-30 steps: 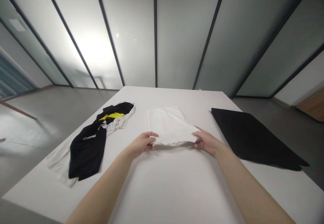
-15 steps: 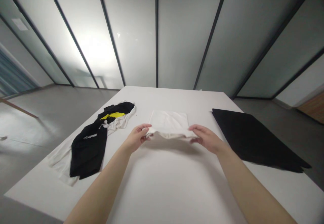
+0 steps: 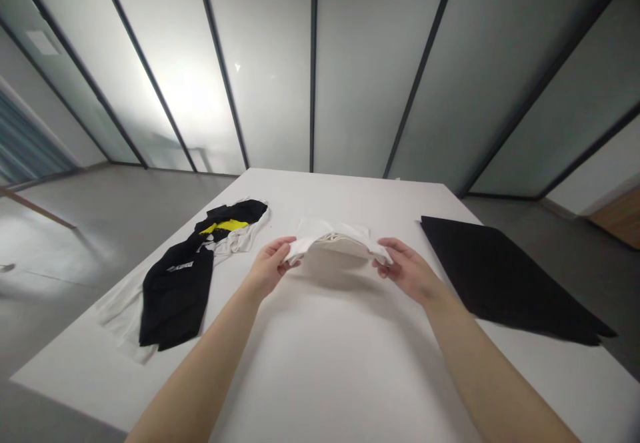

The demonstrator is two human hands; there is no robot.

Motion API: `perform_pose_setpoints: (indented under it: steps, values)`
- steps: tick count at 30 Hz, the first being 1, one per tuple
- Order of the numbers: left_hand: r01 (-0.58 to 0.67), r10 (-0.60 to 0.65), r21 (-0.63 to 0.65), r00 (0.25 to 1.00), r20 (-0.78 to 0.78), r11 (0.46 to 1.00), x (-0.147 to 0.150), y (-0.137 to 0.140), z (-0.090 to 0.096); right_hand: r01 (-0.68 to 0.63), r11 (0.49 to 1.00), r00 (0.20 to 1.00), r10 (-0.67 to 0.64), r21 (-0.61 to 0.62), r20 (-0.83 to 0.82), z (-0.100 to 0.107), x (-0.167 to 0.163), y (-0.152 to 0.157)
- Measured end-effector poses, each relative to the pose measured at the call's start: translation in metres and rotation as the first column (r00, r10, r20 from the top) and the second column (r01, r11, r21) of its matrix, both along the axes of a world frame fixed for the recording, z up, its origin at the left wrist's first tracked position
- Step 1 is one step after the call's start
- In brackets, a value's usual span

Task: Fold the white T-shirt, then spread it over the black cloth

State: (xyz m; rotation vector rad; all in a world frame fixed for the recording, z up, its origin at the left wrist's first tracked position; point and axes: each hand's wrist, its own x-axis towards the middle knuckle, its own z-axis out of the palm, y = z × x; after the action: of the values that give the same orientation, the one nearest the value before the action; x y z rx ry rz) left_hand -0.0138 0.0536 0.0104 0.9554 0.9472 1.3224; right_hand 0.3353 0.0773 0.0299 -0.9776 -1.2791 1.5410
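A folded white garment [image 3: 334,231] is stretched between my two hands in the middle of the white table [image 3: 325,363]. My left hand [image 3: 273,266] pinches its near left corner, thumb on top and fingers underneath. At the near right corner my right hand [image 3: 403,268] grips it in the same way. The near edge is raised off the table and arches up in the middle, showing several layers of cloth. Its far part lies lower, partly hidden behind the arch. What kind of garment it is cannot be made out.
On the table's left lie black clothes [image 3: 177,296] with white lettering, a yellow piece [image 3: 225,227] and white clothes [image 3: 123,316] in a loose heap. A flat black board or folded sheet [image 3: 510,276] lies at the right. Frosted glass panels [image 3: 360,69] stand beyond the table.
The near edge of the white garment has risen and now bows upward, so its layers show. Both hands keep their hold on the corners and have tilted slightly.
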Motion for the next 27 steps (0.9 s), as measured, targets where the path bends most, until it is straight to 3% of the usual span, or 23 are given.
perform_pose_setpoints:
  steps: [1,3,5,6,7,8,10,12,14,16,17,19,20,21,22,24,26,27]
  values:
    - [0.045,-0.046,-0.031,0.997,-0.055,0.999,-0.001,-0.001,0.000,-0.021,0.999,0.999,0.021,-0.027,0.026,0.000,0.001,0.001]
    - [0.237,-0.288,-0.218,0.926,-0.244,0.947,-0.008,-0.005,-0.002,-0.206,0.959,0.939,0.249,-0.193,0.236,-0.003,0.006,0.001]
    - [0.393,-0.558,-0.444,0.754,-0.346,0.806,-0.014,-0.011,-0.003,-0.367,0.832,0.738,0.532,-0.416,0.414,-0.006,0.015,0.001]
    - [0.438,-0.637,-0.498,0.686,-0.352,0.748,-0.016,-0.013,-0.002,-0.397,0.784,0.656,0.606,-0.478,0.450,-0.006,0.019,0.001]
    - [0.468,-0.660,-0.495,0.665,-0.349,0.732,-0.016,-0.014,-0.001,-0.403,0.782,0.636,0.612,-0.475,0.470,-0.006,0.023,0.002]
    - [0.472,-0.622,-0.430,0.705,-0.340,0.770,-0.014,-0.015,0.001,-0.377,0.833,0.688,0.544,-0.404,0.480,-0.004,0.025,0.003]
    - [0.338,-0.378,-0.187,0.889,-0.258,0.922,-0.006,-0.012,0.006,-0.201,0.971,0.883,0.236,-0.129,0.405,0.000,0.024,0.006]
    - [0.084,-0.084,0.005,0.993,-0.084,0.996,0.001,-0.008,0.010,0.040,0.994,0.978,-0.059,0.097,0.202,0.005,0.018,0.008]
    - [-0.033,0.033,0.039,0.999,-0.003,0.999,0.002,-0.006,0.013,0.126,0.980,0.984,-0.143,0.156,0.102,0.009,0.012,0.009]
    - [0.088,-0.095,-0.062,0.990,-0.105,0.994,-0.007,-0.008,0.013,-0.038,0.997,0.965,0.020,0.065,0.260,0.011,0.010,0.006]
    - [0.204,-0.233,-0.159,0.955,-0.186,0.966,-0.013,-0.009,0.013,-0.177,0.983,0.903,0.183,-0.050,0.390,0.011,0.011,0.004]
    - [0.418,-0.533,-0.375,0.795,-0.290,0.828,-0.023,-0.012,0.012,-0.396,0.860,0.665,0.511,-0.323,0.545,0.010,0.015,0.000]
    - [0.474,-0.620,-0.434,0.722,-0.307,0.766,-0.026,-0.013,0.012,-0.445,0.808,0.581,0.588,-0.386,0.563,0.010,0.017,-0.002]
    - [0.488,-0.633,-0.429,0.707,-0.317,0.760,-0.026,-0.013,0.011,-0.457,0.811,0.573,0.583,-0.365,0.576,0.009,0.018,-0.002]
    - [0.455,-0.563,-0.354,0.763,-0.319,0.817,-0.023,-0.012,0.010,-0.429,0.864,0.641,0.497,-0.264,0.585,0.008,0.018,-0.001]
    - [0.211,-0.223,-0.078,0.947,-0.231,0.974,-0.011,-0.008,0.010,-0.214,0.975,0.858,0.156,0.065,0.490,0.005,0.015,0.002]
    - [-0.077,0.085,0.110,0.994,-0.065,0.991,0.001,-0.003,0.009,0.051,0.961,0.954,-0.128,0.271,0.273,0.001,0.010,0.006]
    - [-0.140,0.146,0.137,0.989,-0.034,0.981,0.004,-0.001,0.008,0.108,0.949,0.961,-0.176,0.296,0.213,0.000,0.007,0.007]
